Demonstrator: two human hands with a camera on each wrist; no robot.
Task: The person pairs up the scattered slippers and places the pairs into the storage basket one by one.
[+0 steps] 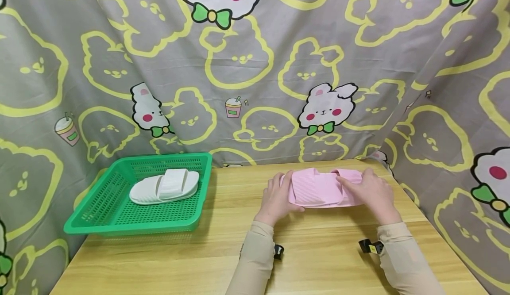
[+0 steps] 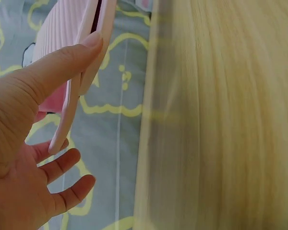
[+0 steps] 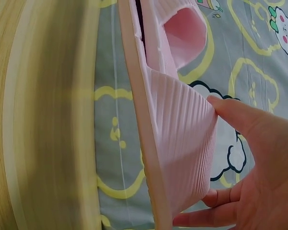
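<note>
Both hands hold a pair of pink slippers (image 1: 327, 186), nested together with a ribbed strap toward each end, raised over the wooden table. At its left end is my left hand (image 1: 275, 200); in the left wrist view the thumb presses along the stacked sole edges (image 2: 89, 72), and the other fingers spread behind. My right hand (image 1: 376, 195) grips the right end. Its thumb lies on the edge of the ribbed strap (image 3: 185, 139) in the right wrist view, with fingertips at the strap's lower side.
On the table's left stands a green perforated basket (image 1: 131, 229) with ribbed white slippers (image 1: 147, 189) inside. The wooden table (image 1: 167, 264) runs back to a grey curtain (image 1: 255, 100) with cartoon prints, which also hangs along the right side.
</note>
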